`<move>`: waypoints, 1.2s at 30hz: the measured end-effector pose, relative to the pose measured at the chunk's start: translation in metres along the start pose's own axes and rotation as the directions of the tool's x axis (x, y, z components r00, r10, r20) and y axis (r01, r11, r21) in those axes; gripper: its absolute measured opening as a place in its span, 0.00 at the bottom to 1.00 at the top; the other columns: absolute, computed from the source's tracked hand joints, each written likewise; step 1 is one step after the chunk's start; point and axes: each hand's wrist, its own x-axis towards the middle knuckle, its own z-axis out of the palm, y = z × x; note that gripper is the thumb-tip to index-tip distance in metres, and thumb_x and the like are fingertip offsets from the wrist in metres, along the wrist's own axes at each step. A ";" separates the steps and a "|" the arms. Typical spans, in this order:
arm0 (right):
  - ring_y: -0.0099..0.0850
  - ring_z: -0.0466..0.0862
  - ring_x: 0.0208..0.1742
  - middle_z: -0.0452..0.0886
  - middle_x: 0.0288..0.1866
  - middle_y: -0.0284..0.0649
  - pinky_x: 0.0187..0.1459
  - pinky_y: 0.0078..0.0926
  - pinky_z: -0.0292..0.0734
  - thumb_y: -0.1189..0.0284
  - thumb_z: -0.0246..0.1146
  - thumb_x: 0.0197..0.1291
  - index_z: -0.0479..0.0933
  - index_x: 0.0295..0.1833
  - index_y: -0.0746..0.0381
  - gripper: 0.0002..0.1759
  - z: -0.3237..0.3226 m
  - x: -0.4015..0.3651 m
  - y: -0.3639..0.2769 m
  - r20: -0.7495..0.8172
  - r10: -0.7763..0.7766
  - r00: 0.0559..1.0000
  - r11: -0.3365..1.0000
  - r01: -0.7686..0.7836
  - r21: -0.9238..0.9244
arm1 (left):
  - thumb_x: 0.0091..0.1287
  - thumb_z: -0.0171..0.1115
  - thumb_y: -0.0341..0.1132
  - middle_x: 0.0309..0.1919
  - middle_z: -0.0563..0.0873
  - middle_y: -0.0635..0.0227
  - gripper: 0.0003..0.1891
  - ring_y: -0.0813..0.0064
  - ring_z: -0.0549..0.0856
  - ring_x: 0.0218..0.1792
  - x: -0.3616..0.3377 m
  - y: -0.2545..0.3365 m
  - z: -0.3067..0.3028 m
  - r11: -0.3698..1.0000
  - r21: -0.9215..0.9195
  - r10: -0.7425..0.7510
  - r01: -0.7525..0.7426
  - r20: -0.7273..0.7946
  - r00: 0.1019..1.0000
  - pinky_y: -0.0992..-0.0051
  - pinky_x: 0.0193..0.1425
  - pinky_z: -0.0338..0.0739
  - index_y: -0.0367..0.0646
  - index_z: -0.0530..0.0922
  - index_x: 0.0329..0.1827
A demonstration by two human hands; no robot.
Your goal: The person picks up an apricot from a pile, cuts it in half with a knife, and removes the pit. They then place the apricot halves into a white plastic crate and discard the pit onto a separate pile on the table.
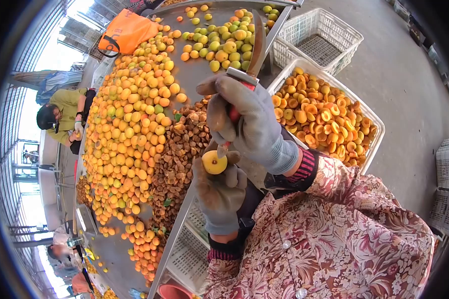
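- And here is the right hand (252, 119), in a dusty grey knit glove, fingers wrapped tightly round the red handle (234, 113) of a knife with a long, brownish curved metal blade (258, 47) that points up and away.
- Below that fist, a small pointed metal tip (223, 149) pokes out, right at the edge of a round, pale-yellow fruit (213, 163) with a small brown spot!
- Down in the left hand (219, 194), gloved in the same grey knit, sits that fruit, gripped between thumb and fingers, up off the table and just in front of the body.
- Look beyond: a grey metal table (197, 79) bears a great spread of yellow-orange apricots (119, 119), with a heap of wrinkled brown scraps (177, 172) along the near side.
- Green-and-yellow fruits (227, 45) gather at the table's right end, while a bright orange bag (129, 32) rests by the far edge.
- To the right, a white plastic crate (375, 142) brims with cut orange halves (329, 114); another white crate with latticed walls (346, 37) stands just behind.
- Across the table, a person in an olive-green top (67, 104) bends over their own gloved hands.
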 end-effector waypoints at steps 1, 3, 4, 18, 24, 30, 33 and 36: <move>0.17 0.64 0.12 0.69 0.16 0.31 0.17 0.15 0.62 0.63 0.43 0.72 0.73 0.48 0.71 0.21 0.000 0.000 -0.002 -0.001 0.001 1.000 1.000 -0.001 0.003 | 0.74 0.41 0.49 0.46 0.80 0.51 0.23 0.80 0.60 0.20 -0.001 -0.001 -0.002 1.000 -0.010 -0.017 0.017 -0.036 0.999 0.78 0.24 0.59 0.39 0.69 0.59; 0.16 0.65 0.12 0.70 0.16 0.31 0.17 0.14 0.61 0.63 0.43 0.71 0.74 0.48 0.70 0.21 0.001 0.000 -0.006 -0.043 0.021 0.999 0.996 -0.024 -0.088 | 0.74 0.41 0.50 0.44 0.81 0.51 0.23 0.80 0.60 0.19 -0.001 -0.003 -0.002 0.999 -0.020 -0.035 0.034 -0.074 0.997 0.77 0.24 0.59 0.39 0.70 0.57; 0.16 0.65 0.12 0.70 0.16 0.31 0.17 0.14 0.61 0.63 0.43 0.71 0.74 0.48 0.70 0.21 -0.001 -0.001 -0.005 -0.043 0.020 0.999 0.996 -0.024 -0.087 | 0.74 0.40 0.50 0.42 0.81 0.51 0.23 0.79 0.61 0.19 -0.001 -0.004 -0.002 0.998 -0.035 -0.046 0.044 -0.082 0.996 0.77 0.24 0.60 0.40 0.71 0.56; 0.14 0.75 0.23 0.76 0.23 0.31 0.25 0.15 0.70 0.69 0.64 0.57 0.78 0.41 0.65 0.11 0.002 -0.014 0.031 -0.059 -0.019 0.998 0.960 0.002 -0.281 | 0.72 0.43 0.53 0.28 0.80 0.71 0.19 0.79 0.71 0.20 0.014 -0.022 0.003 0.990 0.136 0.046 0.045 -0.598 0.800 0.73 0.23 0.67 0.49 0.76 0.45; 0.18 0.55 0.11 0.68 0.18 0.26 0.15 0.17 0.52 0.61 0.53 0.63 0.74 0.38 0.60 0.13 -0.062 0.018 0.065 0.200 0.499 0.843 0.436 -0.444 0.783 | 0.72 0.41 0.54 0.29 0.80 0.69 0.20 0.81 0.65 0.16 0.010 -0.026 0.000 0.969 0.246 0.101 0.021 -0.472 0.876 0.75 0.26 0.66 0.49 0.75 0.44; 0.16 0.51 0.10 0.62 0.14 0.27 0.15 0.18 0.51 0.64 0.46 0.69 0.75 0.45 0.67 0.18 -0.068 0.007 0.022 0.050 0.107 0.993 0.871 -0.118 0.476 | 0.66 0.50 0.59 0.37 0.83 0.64 0.30 0.78 0.71 0.19 0.003 -0.015 -0.029 0.914 0.364 0.199 -0.181 -0.012 0.980 0.70 0.30 0.70 0.43 0.70 0.61; 0.19 0.52 0.11 0.61 0.13 0.29 0.16 0.18 0.53 0.63 0.45 0.70 0.75 0.47 0.66 0.19 -0.049 -0.001 0.015 -0.026 0.124 0.992 0.925 -0.106 0.364 | 0.72 0.42 0.54 0.34 0.84 0.60 0.27 0.73 0.79 0.30 0.003 -0.019 -0.011 0.946 0.273 0.218 -0.173 -0.147 0.965 0.69 0.37 0.74 0.37 0.71 0.56; 0.20 0.57 0.12 0.59 0.14 0.30 0.16 0.20 0.60 0.69 0.48 0.67 0.70 0.45 0.66 0.11 -0.039 -0.011 0.021 0.030 -0.059 0.998 0.976 0.051 0.211 | 0.67 0.50 0.56 0.48 0.81 0.63 0.30 0.71 0.82 0.41 0.001 -0.017 -0.021 0.955 0.210 0.221 -0.209 -0.032 0.975 0.61 0.41 0.77 0.42 0.68 0.62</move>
